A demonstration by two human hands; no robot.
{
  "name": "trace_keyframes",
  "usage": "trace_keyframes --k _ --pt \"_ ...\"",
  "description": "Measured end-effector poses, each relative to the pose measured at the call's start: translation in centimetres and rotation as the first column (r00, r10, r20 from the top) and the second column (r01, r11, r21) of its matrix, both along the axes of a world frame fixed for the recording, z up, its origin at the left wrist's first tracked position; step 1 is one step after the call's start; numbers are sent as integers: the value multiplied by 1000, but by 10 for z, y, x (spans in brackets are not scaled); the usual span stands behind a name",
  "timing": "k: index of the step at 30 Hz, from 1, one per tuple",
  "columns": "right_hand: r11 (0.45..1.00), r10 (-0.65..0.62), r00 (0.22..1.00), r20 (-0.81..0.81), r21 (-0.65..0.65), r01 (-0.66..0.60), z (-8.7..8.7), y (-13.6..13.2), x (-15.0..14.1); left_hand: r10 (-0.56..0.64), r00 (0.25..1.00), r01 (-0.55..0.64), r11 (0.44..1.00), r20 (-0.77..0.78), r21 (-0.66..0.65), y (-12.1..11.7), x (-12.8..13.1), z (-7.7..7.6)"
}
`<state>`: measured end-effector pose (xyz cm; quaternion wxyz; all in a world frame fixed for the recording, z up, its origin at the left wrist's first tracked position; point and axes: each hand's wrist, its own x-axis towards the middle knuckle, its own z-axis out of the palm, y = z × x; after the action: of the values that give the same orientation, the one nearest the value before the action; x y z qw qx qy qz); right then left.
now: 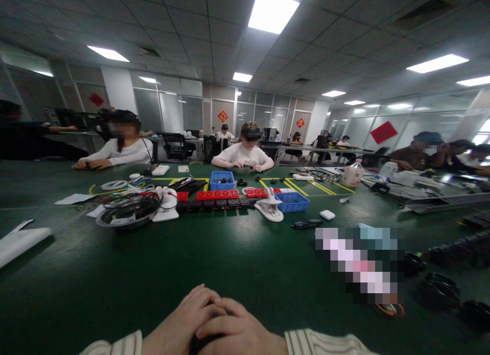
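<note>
My left hand and my right hand come together at the bottom middle of the head view, above the green table. Curled fingers of the right hand lie against those of the left. Both hands are closed, and whatever may be between the palms is hidden. Beyond them, black rectangular pieces stand in a row under red socket pieces. A white clip-like stand sits by a blue bin. To the right lie a black tool-like object and a small white case.
A metal bowl with cables is at left, near a white slab. Another blue bin stands farther back. Blurred-out items and black coils lie at right. A person sits opposite, others around.
</note>
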<state>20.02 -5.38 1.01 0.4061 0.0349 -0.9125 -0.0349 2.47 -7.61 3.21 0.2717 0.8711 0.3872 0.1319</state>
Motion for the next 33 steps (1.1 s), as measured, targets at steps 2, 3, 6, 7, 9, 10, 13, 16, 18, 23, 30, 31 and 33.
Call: trace_keyframes --k 2,3,6,7,9,10,13,16,18,23,30,31,33 --pt "997 -71 992 -104 30 74 10 -6 -1 -28 1000 28 999 -5 24 -2 -2 -2" --pt "991 -127 981 -149 21 132 13 -8 -2 -31 1000 31 998 -4 52 -3 -3 -3" --pt "949 -315 918 -243 -99 299 11 -13 -6 -8 1000 6 989 14 145 -8 -6 -5" --pt "930 -363 901 -235 -144 338 8 -14 -7 1 1000 -3 988 17 156 -9 -7 -6" --pt "903 -421 886 -195 -181 389 2 -13 -8 4 1000 -6 990 14 144 -10 -6 -5" --pt "897 -435 884 -173 -170 408 -1 -11 -9 1 1000 -2 992 10 126 -10 -6 -4" --pt "899 -437 884 -164 -98 426 -3 -7 -9 -19 1000 19 998 6 55 -8 -3 1" --pt "933 -359 916 -179 -40 358 3 -4 -9 -21 1000 21 1000 -4 -7 -6 0 6" --pt "960 -278 946 -165 -25 278 8 -3 -9 -9 1000 8 999 -21 -50 -4 2 10" --pt "995 -78 993 -83 -67 72 10 1 -3 17 1000 -18 996 -19 -88 -2 6 15" --pt "992 9 993 118 -128 6 -10 3 1 6 1000 -7 998 -13 -63 0 -1 1" --pt "988 -35 994 106 -146 50 -8 1 1 -5 1000 5 999 1 -33 0 -2 -1" --pt "964 -131 990 55 -224 140 1 -5 3 -20 1000 20 1000 13 22 -2 -4 -2"
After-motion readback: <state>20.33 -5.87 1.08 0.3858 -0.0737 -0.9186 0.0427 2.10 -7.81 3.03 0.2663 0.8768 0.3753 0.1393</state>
